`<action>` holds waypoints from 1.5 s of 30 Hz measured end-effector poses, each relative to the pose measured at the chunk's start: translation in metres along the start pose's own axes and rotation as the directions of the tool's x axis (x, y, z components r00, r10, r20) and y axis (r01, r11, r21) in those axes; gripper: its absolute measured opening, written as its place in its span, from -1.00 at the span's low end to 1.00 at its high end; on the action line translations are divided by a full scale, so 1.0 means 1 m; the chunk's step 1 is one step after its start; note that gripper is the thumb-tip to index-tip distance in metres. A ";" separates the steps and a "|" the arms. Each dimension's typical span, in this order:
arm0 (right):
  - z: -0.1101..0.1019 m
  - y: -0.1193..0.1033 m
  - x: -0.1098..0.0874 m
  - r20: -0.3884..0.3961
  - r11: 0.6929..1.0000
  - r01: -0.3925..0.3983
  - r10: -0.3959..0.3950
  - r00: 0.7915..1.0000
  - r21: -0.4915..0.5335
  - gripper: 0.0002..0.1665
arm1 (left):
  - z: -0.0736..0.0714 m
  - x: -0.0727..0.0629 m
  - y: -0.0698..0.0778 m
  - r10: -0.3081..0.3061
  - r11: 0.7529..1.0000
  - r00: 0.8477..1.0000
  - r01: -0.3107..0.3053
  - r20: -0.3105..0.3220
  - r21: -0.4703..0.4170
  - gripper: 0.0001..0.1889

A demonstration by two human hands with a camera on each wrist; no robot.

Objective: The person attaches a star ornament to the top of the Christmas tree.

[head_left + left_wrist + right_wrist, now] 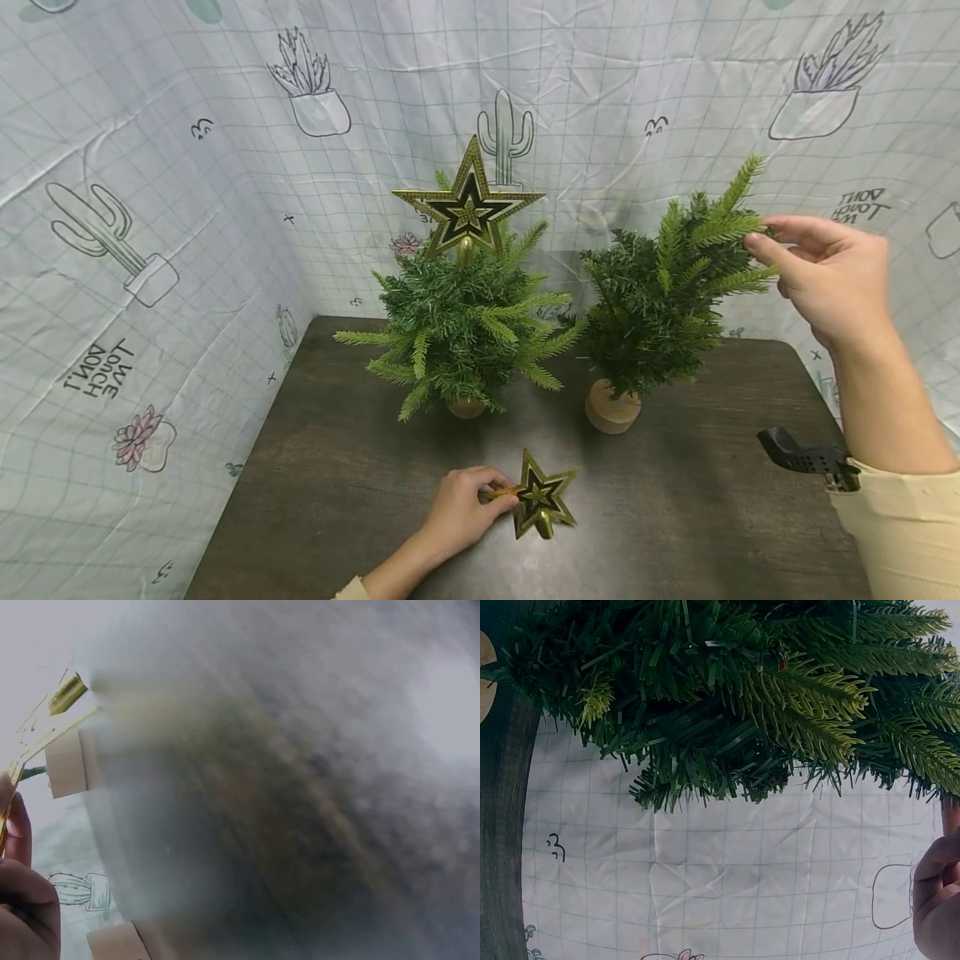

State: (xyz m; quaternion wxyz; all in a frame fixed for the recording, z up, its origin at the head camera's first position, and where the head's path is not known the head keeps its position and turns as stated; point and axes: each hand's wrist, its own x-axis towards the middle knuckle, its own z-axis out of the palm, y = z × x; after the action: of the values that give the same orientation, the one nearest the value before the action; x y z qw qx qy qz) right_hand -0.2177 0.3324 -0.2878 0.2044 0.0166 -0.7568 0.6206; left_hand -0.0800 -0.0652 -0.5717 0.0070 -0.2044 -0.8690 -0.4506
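Note:
My left hand [468,508] pinches one point of a gold star tree topper [538,495] low over the dark table; its short socket faces the front. In the left wrist view only part of the gold star [67,696] shows beside the fingers. At the right, my right hand [836,271] pinches a branch of a small artificial Christmas tree [652,308], which leans to the right on its round wooden base [612,408]. The right wrist view shows this tree's green needles [705,690] close up, with the fingers [937,892] at the edge.
Left of the leaning tree stands a second small Christmas tree [468,325], upright, topped by another gold star [469,204]. Both stand on a dark wooden table [300,500]. A white curtain [225,167] with cactus drawings hangs behind and at the sides.

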 end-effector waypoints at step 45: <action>0.001 0.003 -0.003 -0.022 0.987 0.008 -0.004 1.000 0.159 -0.79 | -0.076 0.049 0.119 0.122 0.911 0.947 -0.226 -0.298 -0.345 -0.88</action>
State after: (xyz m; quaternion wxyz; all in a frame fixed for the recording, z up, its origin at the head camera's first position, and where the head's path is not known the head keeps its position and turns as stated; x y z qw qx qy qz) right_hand -0.2163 0.3310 -0.2913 0.2123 0.0286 -0.7025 0.6787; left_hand -0.0948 -0.0472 -0.4236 0.1266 -0.2158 -0.7357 -0.6294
